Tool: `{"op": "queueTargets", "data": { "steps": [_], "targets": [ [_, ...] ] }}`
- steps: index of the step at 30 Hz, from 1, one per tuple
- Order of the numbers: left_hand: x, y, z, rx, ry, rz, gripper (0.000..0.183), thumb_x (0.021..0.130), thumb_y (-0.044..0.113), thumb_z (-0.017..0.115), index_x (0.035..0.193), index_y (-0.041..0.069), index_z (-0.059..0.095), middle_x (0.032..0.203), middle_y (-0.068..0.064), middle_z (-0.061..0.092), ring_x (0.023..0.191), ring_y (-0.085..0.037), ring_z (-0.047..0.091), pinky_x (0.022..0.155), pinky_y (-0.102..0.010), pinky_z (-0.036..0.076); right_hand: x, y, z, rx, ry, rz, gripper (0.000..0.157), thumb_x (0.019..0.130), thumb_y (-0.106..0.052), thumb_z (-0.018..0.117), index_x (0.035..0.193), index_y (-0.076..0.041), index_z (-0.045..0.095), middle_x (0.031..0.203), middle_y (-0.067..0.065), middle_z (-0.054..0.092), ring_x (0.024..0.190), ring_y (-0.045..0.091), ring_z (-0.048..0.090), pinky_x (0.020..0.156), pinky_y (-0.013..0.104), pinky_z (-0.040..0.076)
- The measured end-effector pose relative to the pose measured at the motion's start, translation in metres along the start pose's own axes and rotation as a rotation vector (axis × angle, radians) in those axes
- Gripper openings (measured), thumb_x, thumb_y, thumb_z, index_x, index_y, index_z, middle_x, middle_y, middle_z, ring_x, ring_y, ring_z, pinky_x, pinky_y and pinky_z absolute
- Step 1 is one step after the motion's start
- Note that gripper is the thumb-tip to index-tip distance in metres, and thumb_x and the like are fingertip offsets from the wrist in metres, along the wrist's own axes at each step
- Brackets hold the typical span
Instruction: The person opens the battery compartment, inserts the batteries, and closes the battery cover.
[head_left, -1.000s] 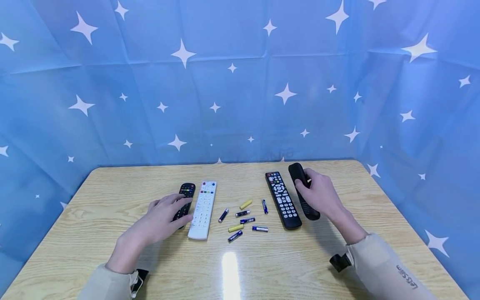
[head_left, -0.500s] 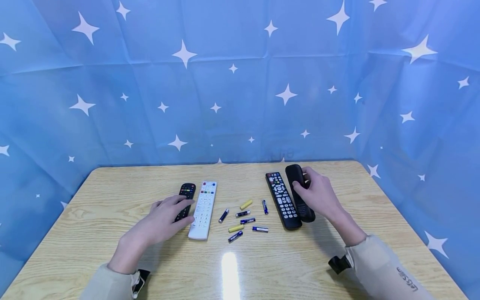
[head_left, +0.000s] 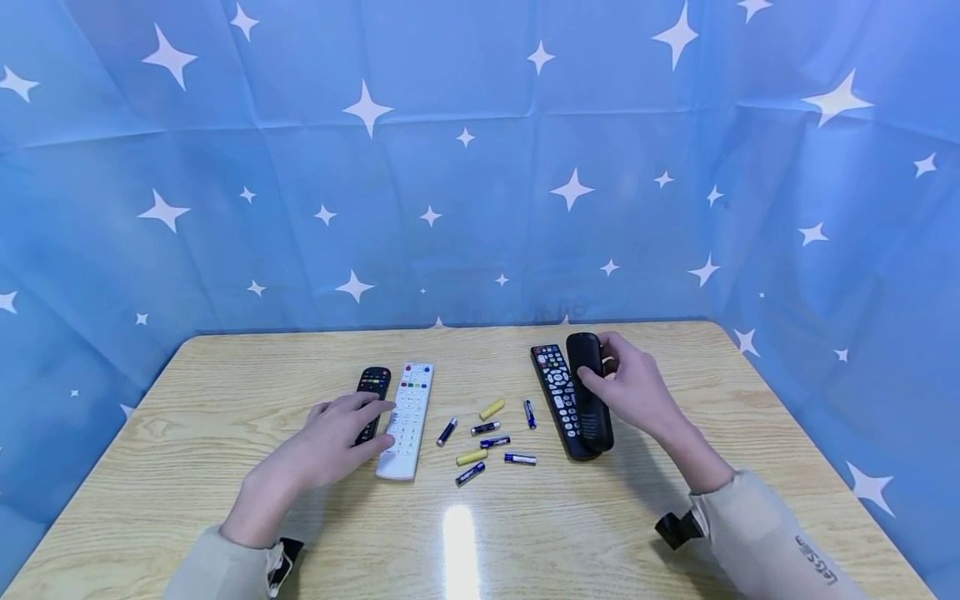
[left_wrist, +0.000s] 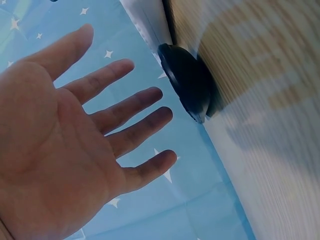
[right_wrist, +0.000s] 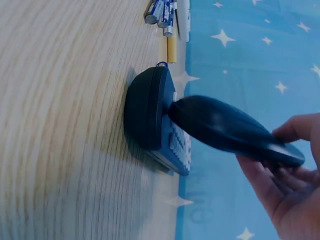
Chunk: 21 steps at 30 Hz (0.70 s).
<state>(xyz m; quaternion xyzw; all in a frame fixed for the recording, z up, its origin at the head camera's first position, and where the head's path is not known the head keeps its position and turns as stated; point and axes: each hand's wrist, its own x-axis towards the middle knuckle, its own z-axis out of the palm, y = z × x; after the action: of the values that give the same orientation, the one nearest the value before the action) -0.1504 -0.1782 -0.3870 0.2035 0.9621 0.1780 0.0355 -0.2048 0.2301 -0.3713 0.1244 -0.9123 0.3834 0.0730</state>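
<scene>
My right hand grips a black remote control along its side, plain face up. In the right wrist view this held remote is tilted, its lower edge right at the button face of a larger black remote lying on the table. White buttons cover that lying remote in the head view. My left hand hovers with spread fingers over a small black remote, partly hiding it. Its fingertips overlap the white remote beside it. The left palm holds nothing.
Several blue batteries and two yellow ones lie scattered between the remotes on the wooden table. A blue star-patterned cloth hangs behind the table and along its sides.
My right hand has turned the held remote and shifted it left, so it now overlaps the lying black remote. The left hand has drifted slightly right.
</scene>
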Motion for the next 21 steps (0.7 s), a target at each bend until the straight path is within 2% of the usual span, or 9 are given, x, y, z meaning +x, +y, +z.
{"op": "queueTargets", "data": {
  "steps": [6, 14, 21],
  "targets": [
    [0.001, 0.005, 0.0, 0.014, -0.014, 0.005, 0.049, 0.095, 0.042, 0.058, 0.137, 0.016, 0.054, 0.141, -0.015, 0.045, 0.131, -0.035, 0.039, 0.1, -0.063, 0.027, -0.001, -0.004, 0.002, 0.072, -0.025, 0.0, 0.036, 0.092, -0.019, 0.064, 0.123, -0.01, 0.05, 0.099, 0.01, 0.065, 0.081, 0.021, 0.065, 0.063, 0.035, 0.053],
    [0.001, 0.01, 0.001, 0.007, -0.02, 0.027, 0.049, 0.095, 0.042, 0.058, 0.137, 0.016, 0.054, 0.14, -0.012, 0.047, 0.132, -0.033, 0.039, 0.1, -0.063, 0.027, -0.002, -0.011, 0.004, 0.183, -0.047, 0.013, 0.03, 0.095, -0.018, 0.061, 0.122, -0.01, 0.051, 0.098, 0.012, 0.063, 0.087, 0.027, 0.065, 0.058, 0.037, 0.056],
    [0.001, 0.015, 0.0, 0.016, -0.034, 0.05, 0.048, 0.095, 0.04, 0.058, 0.137, 0.016, 0.054, 0.14, -0.011, 0.048, 0.132, -0.031, 0.038, 0.102, -0.061, 0.026, -0.004, -0.015, 0.008, 0.261, -0.077, 0.013, 0.03, 0.095, -0.018, 0.062, 0.122, -0.011, 0.052, 0.101, 0.013, 0.062, 0.084, 0.028, 0.063, 0.057, 0.044, 0.056]
  ]
}}
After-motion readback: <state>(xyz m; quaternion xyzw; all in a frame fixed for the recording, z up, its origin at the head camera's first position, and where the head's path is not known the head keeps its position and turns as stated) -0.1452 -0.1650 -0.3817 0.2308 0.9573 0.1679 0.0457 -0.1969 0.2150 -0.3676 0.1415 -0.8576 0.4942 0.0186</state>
